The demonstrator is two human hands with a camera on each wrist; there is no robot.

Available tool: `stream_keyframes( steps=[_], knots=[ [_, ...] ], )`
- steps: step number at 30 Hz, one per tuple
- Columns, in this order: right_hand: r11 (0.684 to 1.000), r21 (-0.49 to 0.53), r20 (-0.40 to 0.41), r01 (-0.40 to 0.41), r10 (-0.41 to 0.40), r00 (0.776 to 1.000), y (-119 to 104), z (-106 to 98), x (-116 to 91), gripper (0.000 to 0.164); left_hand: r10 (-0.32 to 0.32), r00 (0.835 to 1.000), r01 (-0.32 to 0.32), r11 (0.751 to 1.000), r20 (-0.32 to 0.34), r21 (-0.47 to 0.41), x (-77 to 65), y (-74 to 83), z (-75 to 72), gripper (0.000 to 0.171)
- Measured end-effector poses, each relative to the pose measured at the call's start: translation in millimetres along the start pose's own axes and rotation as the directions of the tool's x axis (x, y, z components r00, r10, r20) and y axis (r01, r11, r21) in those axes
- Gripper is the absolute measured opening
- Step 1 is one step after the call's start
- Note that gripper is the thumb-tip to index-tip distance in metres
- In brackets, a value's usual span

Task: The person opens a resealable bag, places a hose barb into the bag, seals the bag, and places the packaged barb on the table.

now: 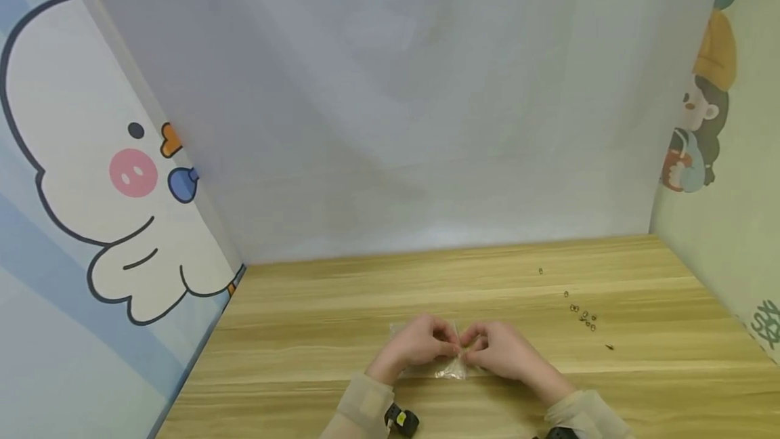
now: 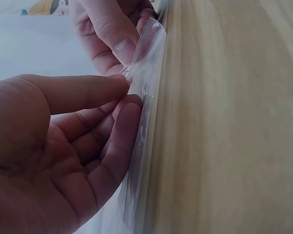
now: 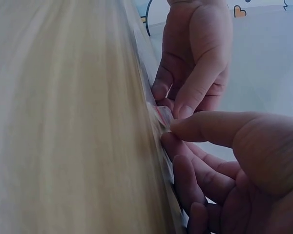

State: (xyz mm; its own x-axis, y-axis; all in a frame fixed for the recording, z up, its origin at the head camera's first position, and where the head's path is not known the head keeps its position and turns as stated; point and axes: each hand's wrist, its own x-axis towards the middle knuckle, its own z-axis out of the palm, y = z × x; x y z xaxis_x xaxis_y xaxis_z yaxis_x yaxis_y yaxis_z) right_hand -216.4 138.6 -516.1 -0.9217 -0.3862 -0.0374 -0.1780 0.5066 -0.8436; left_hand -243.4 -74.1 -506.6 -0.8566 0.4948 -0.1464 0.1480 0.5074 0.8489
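Clear, thin plastic bag (image 1: 451, 370) at the pale wood-grained tabletop (image 1: 305, 330), its edge pinched by the left hand (image 1: 420, 342) and right hand (image 1: 501, 351), set close together presumably for fine control; small, dark, metallic-looking pieces (image 1: 586, 314) lie scattered rightward, apart.

In the head view the clear plastic bag (image 1: 451, 370) is partly hidden by the left hand (image 1: 419, 341) and the right hand (image 1: 504, 351); its inside cannot be made out. The small loops (image 1: 586, 314) on the counter (image 1: 305, 330) are too tiny to be identified — as is the dark sliver (image 1: 610, 347) near them. The black device (image 1: 560, 433) at the right wrist is cut off by the bottom edge. In the right wrist view the bag is mostly covered by fingers (image 3: 212, 127) — and the counter's grain is blurred.
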Motion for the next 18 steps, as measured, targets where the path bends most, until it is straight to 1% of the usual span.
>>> stream_keyframes(
  steps=[7, 13, 18],
  knots=[
    [1.0, -0.006, -0.028, 0.004, -0.004, 1.0, -0.2, 3.4, 0.8, 0.018, 0.035, 0.999, -0.035, 0.999, 0.021, 0.015, 0.4, -0.1, 0.2, 0.01],
    [1.0, -0.003, -0.049, -0.014, 0.014, 0.999, -0.7, 4.0, -0.5, 0.018, 0.04, 0.998, -0.042, 0.999, 0.048, 0.029, 0.2, -1.2, -0.9, 0.009],
    [0.999, -0.024, -0.067, -0.028, 0.026, 0.997, -1.4, 3.3, -1.2, 0.019, 0.058, 0.996, -0.061, 0.997, 0.065, 0.045, 1.0, -0.3, -2.2, 0.01]
  ],
)
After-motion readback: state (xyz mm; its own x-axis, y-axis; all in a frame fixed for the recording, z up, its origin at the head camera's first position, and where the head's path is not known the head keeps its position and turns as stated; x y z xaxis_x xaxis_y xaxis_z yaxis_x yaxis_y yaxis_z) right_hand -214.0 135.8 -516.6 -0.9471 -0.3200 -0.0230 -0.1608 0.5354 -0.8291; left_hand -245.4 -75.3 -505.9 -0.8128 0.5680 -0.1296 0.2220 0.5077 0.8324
